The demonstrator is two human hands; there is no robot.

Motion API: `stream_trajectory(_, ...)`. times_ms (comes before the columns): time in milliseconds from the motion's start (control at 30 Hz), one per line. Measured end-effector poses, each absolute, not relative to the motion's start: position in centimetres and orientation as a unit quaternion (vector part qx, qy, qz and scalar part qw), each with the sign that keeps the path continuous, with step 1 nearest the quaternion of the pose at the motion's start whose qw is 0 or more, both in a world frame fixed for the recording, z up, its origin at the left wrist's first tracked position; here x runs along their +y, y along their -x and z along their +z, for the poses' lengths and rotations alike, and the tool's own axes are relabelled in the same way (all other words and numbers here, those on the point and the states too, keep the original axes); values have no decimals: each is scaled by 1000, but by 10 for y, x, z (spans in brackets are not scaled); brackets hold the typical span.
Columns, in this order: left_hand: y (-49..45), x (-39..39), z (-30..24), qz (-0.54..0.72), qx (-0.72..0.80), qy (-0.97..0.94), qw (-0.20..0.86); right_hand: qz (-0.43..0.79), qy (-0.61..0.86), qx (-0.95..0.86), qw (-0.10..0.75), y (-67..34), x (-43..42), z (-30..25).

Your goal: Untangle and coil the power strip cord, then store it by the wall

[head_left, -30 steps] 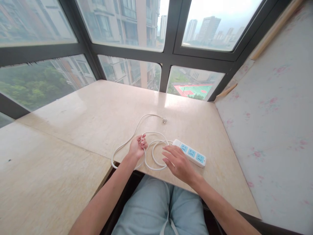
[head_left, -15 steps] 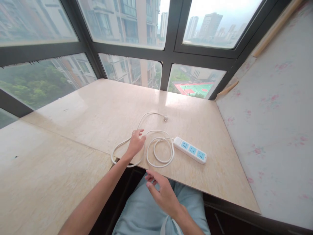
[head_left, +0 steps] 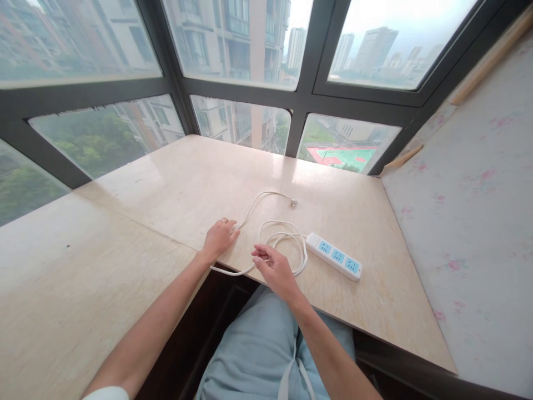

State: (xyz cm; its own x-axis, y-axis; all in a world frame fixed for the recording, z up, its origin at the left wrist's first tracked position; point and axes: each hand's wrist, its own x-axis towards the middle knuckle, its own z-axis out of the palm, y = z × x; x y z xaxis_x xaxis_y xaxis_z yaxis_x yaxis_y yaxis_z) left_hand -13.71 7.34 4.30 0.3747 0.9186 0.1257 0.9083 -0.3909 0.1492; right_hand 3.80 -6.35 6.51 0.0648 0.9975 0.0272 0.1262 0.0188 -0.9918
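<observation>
A white power strip [head_left: 335, 256] with three blue socket faces lies on the pale tabletop. From its left end a white power cord [head_left: 303, 244] runs in loose loops toward the table edge. The cord's far end carries a clear plug [head_left: 293, 203], lying behind the coil. My left hand [head_left: 220, 240] is closed on the left loop of the cord, palm down; its fingertips are partly hidden. Over the left side of the coil is my right hand [head_left: 275, 269], fingers loosely bent and the thumb apart from them, with nothing visible between them.
The pale tabletop [head_left: 366, 222] has a seam on the left and a front edge just above my lap. Dark-framed windows [head_left: 303, 100] rise behind it. A flowered wallpapered wall [head_left: 466, 222] borders the right side.
My right hand has risen from above my lap to the coil. The left hand has shifted left and down onto the cord loop. The view has turned slightly left.
</observation>
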Motion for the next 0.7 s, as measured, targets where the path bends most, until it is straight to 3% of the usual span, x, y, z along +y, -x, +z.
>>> stream_trajectory(200, 102, 91, 54, 22, 555, -830, 59, 454, 546, -508, 487, -35, -5, 65)
stream_trajectory(400, 109, 104, 55, 53, 580, -807, 93, 434, 565, -505, 487, -52, 31, 82)
stream_trajectory(567, 126, 90, 61, 310, 601, -680, 285, 470, 539, -503, 486, -50, 20, 84)
stream_trajectory(700, 123, 65, 78, 513, 534, -539, 400, 478, 553, -507, 457, -40, 14, 83)
